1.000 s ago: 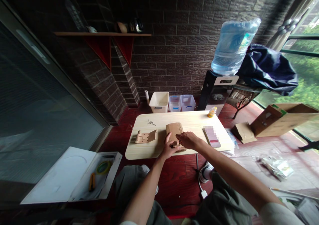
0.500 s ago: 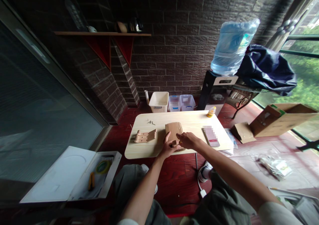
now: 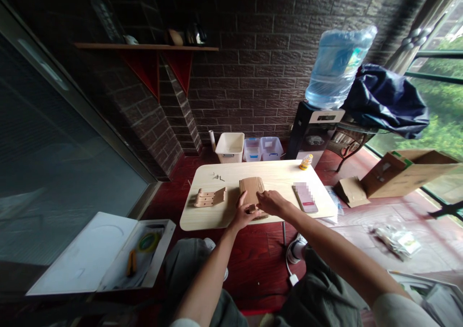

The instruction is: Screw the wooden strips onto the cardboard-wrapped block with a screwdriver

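Wooden panel [image 3: 251,190], long axis pointing forward, just ahead of both hands. Left hand [image 3: 241,217] and right hand [image 3: 273,203], curled, gripping its near end; neither nearer.

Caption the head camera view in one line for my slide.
Left hand and right hand grip a slatted wooden panel on a pale table, beside a phone.

Phone [image 3: 306,197]: screen blurred out, nothing readable. Small bits [image 3: 217,177] near the table's far edge are too small to identify. Wood piece [image 3: 251,192]: near end hidden by the left hand [image 3: 241,216] and right hand [image 3: 272,203], so their grip can't be seen. Clutter [image 3: 439,303] cut off by the bottom right corner. Items [image 3: 177,37] on the shelf [image 3: 144,47] too dark to name.
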Tool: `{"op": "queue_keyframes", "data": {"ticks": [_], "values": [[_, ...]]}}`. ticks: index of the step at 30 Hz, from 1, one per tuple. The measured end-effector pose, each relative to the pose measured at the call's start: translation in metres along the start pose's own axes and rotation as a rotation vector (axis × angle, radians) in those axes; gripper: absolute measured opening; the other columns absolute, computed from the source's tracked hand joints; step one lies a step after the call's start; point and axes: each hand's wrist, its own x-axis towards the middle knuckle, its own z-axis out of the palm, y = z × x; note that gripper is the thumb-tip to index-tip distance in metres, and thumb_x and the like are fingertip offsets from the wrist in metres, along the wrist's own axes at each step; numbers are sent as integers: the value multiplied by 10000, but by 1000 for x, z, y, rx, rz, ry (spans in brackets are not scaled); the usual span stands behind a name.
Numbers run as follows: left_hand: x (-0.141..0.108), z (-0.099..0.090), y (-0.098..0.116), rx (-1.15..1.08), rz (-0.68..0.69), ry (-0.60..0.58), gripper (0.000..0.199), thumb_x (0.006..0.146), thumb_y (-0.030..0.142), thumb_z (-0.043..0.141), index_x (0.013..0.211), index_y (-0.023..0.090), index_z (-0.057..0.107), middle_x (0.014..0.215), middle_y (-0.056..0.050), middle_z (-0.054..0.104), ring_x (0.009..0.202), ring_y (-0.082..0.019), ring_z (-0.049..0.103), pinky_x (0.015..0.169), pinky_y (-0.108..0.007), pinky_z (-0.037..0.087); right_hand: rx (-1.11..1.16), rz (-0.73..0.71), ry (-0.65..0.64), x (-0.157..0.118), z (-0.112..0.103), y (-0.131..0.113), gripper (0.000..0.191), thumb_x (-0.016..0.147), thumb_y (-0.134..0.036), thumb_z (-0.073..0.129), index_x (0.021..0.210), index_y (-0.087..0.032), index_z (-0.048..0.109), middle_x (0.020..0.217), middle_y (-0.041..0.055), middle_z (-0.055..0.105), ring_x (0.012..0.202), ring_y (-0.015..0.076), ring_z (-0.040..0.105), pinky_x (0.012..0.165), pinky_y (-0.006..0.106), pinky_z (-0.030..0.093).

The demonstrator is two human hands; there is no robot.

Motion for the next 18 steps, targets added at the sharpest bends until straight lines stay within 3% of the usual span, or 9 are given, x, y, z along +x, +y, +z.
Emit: {"op": "queue_keyframes", "data": {"ticks": [6,13,18], "values": [[1,-1,-1,5,-8,-20,244,709,365,794,885,201,755,1394,-125,563,1391,-306,426,1196,-487,259,16,39,-15,-3,2,-1,375,980,-339,473,1244,-75,503,1060,234,708,951,322,718,744,374,546],[1,2,-8,-42,-25,4,325,690,387,807,952,204,754,1347,-117,597,1396,-310,426,1201,-483,267,31,-61,-25,-3,6,11,341,962,-243,466,1286,-137,478,1107,190,708,1004,309,706,777,365,538],[1,0,-6,-10,-13,-13,304,702,383,801,944,206,752,1302,-120,631,1401,-320,417,1226,-496,192,28,2,-44,1,10,9,345,984,-288,463,1273,-100,469,1085,220,700,994,306,709,783,367,540]]}}
